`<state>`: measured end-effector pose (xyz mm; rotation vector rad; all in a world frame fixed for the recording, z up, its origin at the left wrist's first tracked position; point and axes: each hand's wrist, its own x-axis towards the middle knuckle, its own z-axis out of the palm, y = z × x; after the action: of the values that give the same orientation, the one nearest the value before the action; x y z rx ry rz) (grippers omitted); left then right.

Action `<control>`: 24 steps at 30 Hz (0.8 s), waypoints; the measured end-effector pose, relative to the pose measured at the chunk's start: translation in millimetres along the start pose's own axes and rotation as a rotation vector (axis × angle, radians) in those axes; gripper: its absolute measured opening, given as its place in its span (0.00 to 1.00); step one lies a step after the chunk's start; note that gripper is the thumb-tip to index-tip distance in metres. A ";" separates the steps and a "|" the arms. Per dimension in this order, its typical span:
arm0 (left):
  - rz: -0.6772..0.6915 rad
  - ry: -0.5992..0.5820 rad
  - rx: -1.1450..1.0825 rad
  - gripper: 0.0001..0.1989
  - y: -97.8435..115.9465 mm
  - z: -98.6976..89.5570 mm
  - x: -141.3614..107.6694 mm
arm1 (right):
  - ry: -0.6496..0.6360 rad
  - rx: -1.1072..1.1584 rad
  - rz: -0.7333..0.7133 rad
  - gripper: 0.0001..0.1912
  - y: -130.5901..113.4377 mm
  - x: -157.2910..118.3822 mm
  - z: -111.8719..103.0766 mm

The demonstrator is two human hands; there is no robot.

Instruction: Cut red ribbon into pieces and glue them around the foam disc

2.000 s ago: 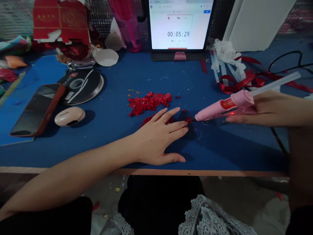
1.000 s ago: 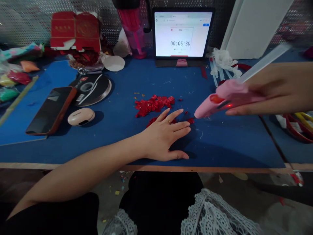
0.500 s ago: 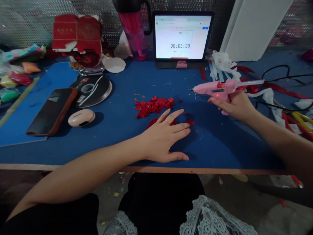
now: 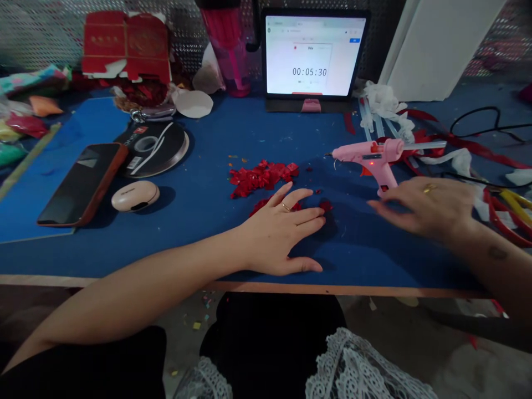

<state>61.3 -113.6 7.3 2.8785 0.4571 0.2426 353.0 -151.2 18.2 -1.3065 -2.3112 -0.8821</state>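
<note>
My left hand [image 4: 285, 230] lies palm down on the blue table, fingers spread, partly over a heap of red pieces [image 4: 261, 207]. Its fingertips are beside a small red piece [image 4: 326, 205]. Just beyond it is a larger cluster of red pieces [image 4: 264, 177]. A pink glue gun [image 4: 376, 158] rests on the table with its nozzle to the left and its small light lit. My right hand [image 4: 424, 208] is by the bottom of the gun's handle, slightly blurred, thumb and fingers apart, not wrapped round the gun.
A tablet [image 4: 313, 58] showing a timer stands at the back beside a pink bottle [image 4: 228, 55]. At left are a phone [image 4: 81, 185], an earbud case [image 4: 135, 196] and a ribbon spool [image 4: 153, 147]. Ribbons [image 4: 477, 148], scissors [image 4: 515, 208] and cables lie at right.
My right hand has let go of the glue gun and moved right and toward me. The gun now stands on the table. My left hand has stayed in place.
</note>
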 end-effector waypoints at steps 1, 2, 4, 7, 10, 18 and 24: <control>0.000 -0.002 0.002 0.37 0.2 -0.2 0.3 | -0.070 0.048 -0.117 0.13 -5.7 4.3 0.3; -0.002 -0.003 0.004 0.37 0.5 -0.4 0.5 | -0.140 0.099 -0.188 0.11 -10.9 9.2 2.1; -0.005 -0.003 0.005 0.38 1.1 -0.9 0.8 | -0.236 0.178 -0.268 0.11 -18.3 18.4 9.0; -0.005 -0.006 0.001 0.37 1.5 -1.3 0.3 | -0.190 0.226 -0.385 0.15 -21.1 26.3 20.9; -0.001 0.002 -0.002 0.37 1.0 -0.7 -0.6 | -0.149 0.256 -0.460 0.19 -18.9 25.8 28.0; 0.097 0.504 0.048 0.14 -0.4 -3.4 1.4 | 0.216 0.230 -0.496 0.06 -21.0 25.3 15.6; 0.026 0.742 0.146 0.05 9.7 -2.2 -0.1 | 0.317 0.341 -0.425 0.06 -36.6 23.0 -0.7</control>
<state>63.5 -122.3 11.7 2.8412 0.5661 1.3470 309.8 -150.9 19.0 -0.5049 -2.3751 -0.7068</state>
